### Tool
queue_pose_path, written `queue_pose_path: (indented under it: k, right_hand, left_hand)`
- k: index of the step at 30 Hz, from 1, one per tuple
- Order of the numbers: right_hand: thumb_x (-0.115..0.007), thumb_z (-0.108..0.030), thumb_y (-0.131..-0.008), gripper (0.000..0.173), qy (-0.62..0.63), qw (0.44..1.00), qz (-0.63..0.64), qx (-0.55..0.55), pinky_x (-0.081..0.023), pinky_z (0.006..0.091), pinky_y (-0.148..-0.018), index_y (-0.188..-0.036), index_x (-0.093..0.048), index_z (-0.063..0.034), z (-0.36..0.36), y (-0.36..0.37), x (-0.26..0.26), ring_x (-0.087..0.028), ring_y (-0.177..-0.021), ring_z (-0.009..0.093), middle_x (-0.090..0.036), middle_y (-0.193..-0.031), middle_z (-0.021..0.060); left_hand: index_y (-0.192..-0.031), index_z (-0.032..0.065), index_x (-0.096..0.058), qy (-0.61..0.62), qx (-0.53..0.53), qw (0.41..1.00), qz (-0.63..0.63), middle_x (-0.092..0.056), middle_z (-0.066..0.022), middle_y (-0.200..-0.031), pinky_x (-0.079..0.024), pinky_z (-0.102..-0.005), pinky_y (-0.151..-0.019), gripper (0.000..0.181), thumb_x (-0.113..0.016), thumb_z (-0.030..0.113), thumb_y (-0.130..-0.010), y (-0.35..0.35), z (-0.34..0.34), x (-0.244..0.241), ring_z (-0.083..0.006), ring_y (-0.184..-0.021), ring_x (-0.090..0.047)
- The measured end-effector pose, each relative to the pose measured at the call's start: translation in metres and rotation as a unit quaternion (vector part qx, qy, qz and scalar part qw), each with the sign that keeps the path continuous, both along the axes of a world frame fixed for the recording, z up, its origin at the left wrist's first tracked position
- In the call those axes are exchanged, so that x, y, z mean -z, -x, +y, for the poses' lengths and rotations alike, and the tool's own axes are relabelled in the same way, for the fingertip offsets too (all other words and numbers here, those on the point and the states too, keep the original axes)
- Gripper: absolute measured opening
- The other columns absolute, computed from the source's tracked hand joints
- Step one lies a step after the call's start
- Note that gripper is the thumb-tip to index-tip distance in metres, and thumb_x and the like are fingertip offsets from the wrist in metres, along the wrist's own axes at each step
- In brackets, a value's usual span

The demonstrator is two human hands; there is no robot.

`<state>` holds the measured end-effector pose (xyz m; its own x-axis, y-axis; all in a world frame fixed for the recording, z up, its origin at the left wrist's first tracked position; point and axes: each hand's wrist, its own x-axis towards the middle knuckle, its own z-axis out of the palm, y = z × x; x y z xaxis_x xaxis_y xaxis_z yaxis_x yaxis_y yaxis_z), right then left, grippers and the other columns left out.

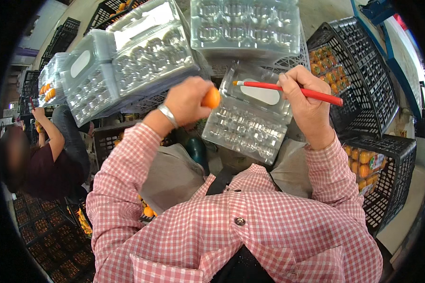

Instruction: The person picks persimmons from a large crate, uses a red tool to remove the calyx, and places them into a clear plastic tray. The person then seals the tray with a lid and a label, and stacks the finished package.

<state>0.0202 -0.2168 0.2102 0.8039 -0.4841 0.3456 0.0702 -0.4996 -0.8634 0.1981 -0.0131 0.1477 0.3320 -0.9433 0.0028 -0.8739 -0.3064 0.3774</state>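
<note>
My left hand (188,100), with a silver bangle (168,115) on its wrist, grips a small round orange fruit (211,98). In my right hand (306,95) is a slim paintbrush (304,92) with a red handle, its pale bristle tip pointing left. Below and between the hands lies an opened clear plastic clamshell pack (248,131) with moulded cups; no fruit shows in it. Its lid bears a white oval label (260,92). The brush crosses above that lid, while the fruit is beside the pack's left edge.
Stacks of clear clamshell packs (246,26) stand ahead, with more stacks (152,53) to the left. Black plastic crates (370,70) at the right hold fruit-filled packs (366,164). Another person (51,155) sits at the left, raising a thin red tool.
</note>
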Motion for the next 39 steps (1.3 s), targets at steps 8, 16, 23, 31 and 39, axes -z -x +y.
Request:
queue_pose_path:
  k: [8, 16, 23, 31, 39]
  right_hand:
    - [-0.061, -0.007, -0.085, 0.019, -0.001, 1.000, -0.026, -0.005, -0.033, 0.0244, -0.046, -0.069, -0.054, 0.0002, 0.000, 0.020, -0.009, -0.040, -0.050, 0.007, -0.047, -0.056, 0.0019]
    - [-0.061, -0.009, -0.085, 0.019, 0.049, 0.998, -0.046, -0.017, -0.035, 0.0264, -0.046, -0.070, -0.054, -0.0005, 0.001, 0.036, -0.011, -0.045, -0.048, 0.012, -0.050, -0.056, 0.0062]
    - [-0.061, -0.011, -0.085, 0.019, 0.072, 0.996, -0.048, -0.011, -0.038, 0.0271, -0.046, -0.070, -0.054, -0.0008, -0.003, 0.053, -0.015, -0.049, -0.047, 0.015, -0.052, -0.056, 0.0082]
    - [-0.062, -0.010, -0.084, 0.018, 0.076, 0.995, -0.064, -0.004, -0.038, 0.0273, -0.046, -0.071, -0.055, -0.0005, -0.006, 0.054, -0.014, -0.049, -0.047, 0.015, -0.052, -0.056, 0.0079]
    - [-0.058, -0.007, -0.086, 0.013, 0.051, 0.998, -0.013, -0.017, -0.040, 0.0267, -0.056, -0.074, -0.057, 0.0009, 0.003, 0.054, -0.017, -0.050, -0.060, 0.010, -0.053, -0.065, 0.0043]
  left_hand:
    - [-0.092, 0.0080, -0.063, -0.143, 0.163, 0.963, -0.163, -0.061, -0.0035, -0.092, -0.049, -0.0323, -0.071, 0.019, -0.063, 0.016, -0.075, 0.036, -0.022, 0.068, -0.0217, -0.095, -0.056]
    - [-0.099, 0.0085, -0.063, -0.253, 0.164, 0.932, -0.200, -0.062, -0.0070, -0.101, -0.050, -0.0348, -0.076, 0.027, -0.066, 0.016, -0.074, 0.044, -0.053, 0.084, -0.0235, -0.101, -0.055]
    - [-0.107, 0.0052, -0.059, -0.112, -0.240, 0.906, 0.330, -0.060, -0.0102, -0.102, -0.049, -0.0340, -0.080, 0.038, -0.070, 0.027, -0.077, 0.021, -0.028, 0.059, -0.0230, -0.093, -0.059]
    - [-0.110, -0.0043, -0.053, -0.032, -0.203, 0.831, 0.517, -0.058, -0.0140, -0.101, -0.050, -0.0348, -0.080, 0.045, -0.069, 0.018, -0.074, 0.052, -0.041, 0.052, -0.0237, -0.089, -0.059]
    - [-0.092, 0.0026, -0.064, -0.164, 0.068, 0.984, 0.012, -0.059, -0.0170, -0.098, -0.050, -0.0417, -0.078, 0.017, -0.060, 0.009, -0.076, 0.089, -0.063, 0.087, -0.0332, -0.094, -0.060]
